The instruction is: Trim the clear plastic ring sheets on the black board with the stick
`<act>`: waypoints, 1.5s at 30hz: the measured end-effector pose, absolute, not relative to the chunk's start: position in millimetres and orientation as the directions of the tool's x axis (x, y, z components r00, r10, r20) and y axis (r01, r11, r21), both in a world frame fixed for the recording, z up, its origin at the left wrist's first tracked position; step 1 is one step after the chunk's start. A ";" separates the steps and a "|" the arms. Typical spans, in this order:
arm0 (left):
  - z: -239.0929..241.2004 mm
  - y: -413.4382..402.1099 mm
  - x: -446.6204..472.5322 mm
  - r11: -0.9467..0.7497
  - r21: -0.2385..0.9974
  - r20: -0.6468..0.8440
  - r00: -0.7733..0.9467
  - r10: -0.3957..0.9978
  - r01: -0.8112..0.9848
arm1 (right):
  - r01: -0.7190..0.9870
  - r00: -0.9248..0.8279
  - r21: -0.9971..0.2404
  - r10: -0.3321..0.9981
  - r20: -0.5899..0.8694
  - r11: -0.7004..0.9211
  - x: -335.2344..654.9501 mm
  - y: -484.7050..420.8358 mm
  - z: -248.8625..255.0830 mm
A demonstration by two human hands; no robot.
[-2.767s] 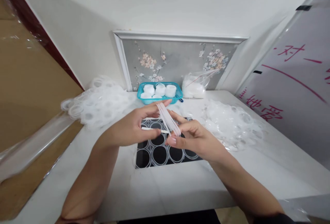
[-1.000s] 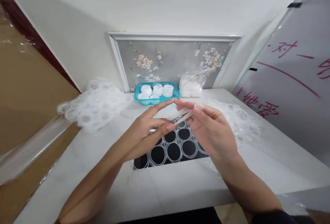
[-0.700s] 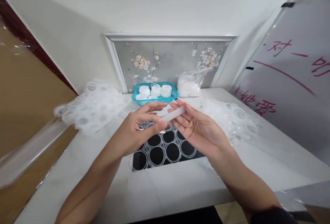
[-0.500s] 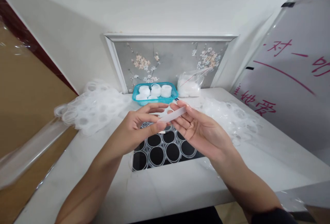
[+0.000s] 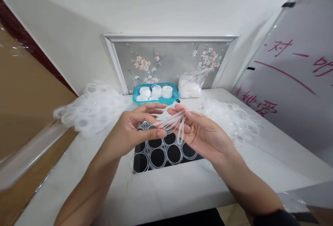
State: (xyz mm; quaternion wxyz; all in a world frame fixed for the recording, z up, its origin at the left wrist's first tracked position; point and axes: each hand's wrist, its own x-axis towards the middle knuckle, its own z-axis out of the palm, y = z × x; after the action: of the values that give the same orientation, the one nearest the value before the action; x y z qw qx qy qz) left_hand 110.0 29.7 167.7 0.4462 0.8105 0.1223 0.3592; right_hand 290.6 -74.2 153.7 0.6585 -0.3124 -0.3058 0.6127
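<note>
Several thin white plastic rings (image 5: pixel 172 121) are fanned out loosely between my hands, above the counter. My right hand (image 5: pixel 201 128) pinches them at one end between thumb and fingers, palm turned up, and a couple dangle below its fingertips. At the other end of the rings is my left hand (image 5: pixel 132 128), its thumb and fingers apart around them; whether it touches them is hard to tell. Under both hands lies a black sheet (image 5: pixel 157 158) with pale rings laid side by side in rows, partly hidden by my hands.
A blue basket (image 5: pixel 134 97) with several white ring stacks stands at the back, beside a clear bag (image 5: pixel 191 85) of white items. Heaps of rings lie on the left (image 5: pixel 96 109) and right (image 5: pixel 231 118) of the white counter (image 5: pixel 166 191). A whiteboard (image 5: pixel 293 90) leans at right.
The rings, a neat flat stack held between both hands before, have spread apart into a loose fan. My left thumb and fingers have parted from the stack; my right hand keeps its pinch.
</note>
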 end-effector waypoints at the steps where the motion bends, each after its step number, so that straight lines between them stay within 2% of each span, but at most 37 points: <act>1: 167.9 29.8 110.0 -0.579 0.806 0.479 0.712 0.513 -0.125 | -0.609 0.056 -0.791 0.998 0.033 0.060 290.2 -74.6 154.7; 12: 175.9 23.6 108.4 -0.534 0.839 0.404 0.774 0.488 -0.102 | -0.582 0.081 -0.808 0.995 0.056 0.092 289.5 -74.8 153.2; 17: 175.8 22.4 109.2 -0.559 0.827 0.382 0.795 0.472 -0.065 | -0.589 0.062 -0.805 0.997 0.043 0.072 289.6 -75.6 155.2; 21: 172.4 23.7 109.0 -0.597 0.801 0.380 0.801 0.463 -0.035 | -0.578 0.038 -0.810 0.994 0.098 0.102 290.1 -77.2 156.0; 32: 173.5 19.8 107.0 -0.581 0.807 0.325 0.744 0.585 0.104 | -0.580 -0.010 -0.809 0.993 0.121 0.093 285.7 -80.6 162.3; 38: 170.4 12.8 111.2 -0.587 0.791 0.323 0.698 0.640 0.172 | -0.504 -0.046 -0.860 0.992 0.120 0.081 281.4 -86.4 161.1; 45: 165.9 0.2 122.0 -0.492 0.858 0.262 0.695 0.669 0.150 | -0.330 -0.160 -0.943 0.983 0.088 0.031 283.2 -84.8 152.8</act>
State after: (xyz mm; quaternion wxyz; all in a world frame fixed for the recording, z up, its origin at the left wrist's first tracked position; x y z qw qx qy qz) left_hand 122.0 0.2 165.9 0.4361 0.8108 0.2527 0.2976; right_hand 283.2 -84.8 152.8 0.5455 -0.3499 -0.4666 0.6019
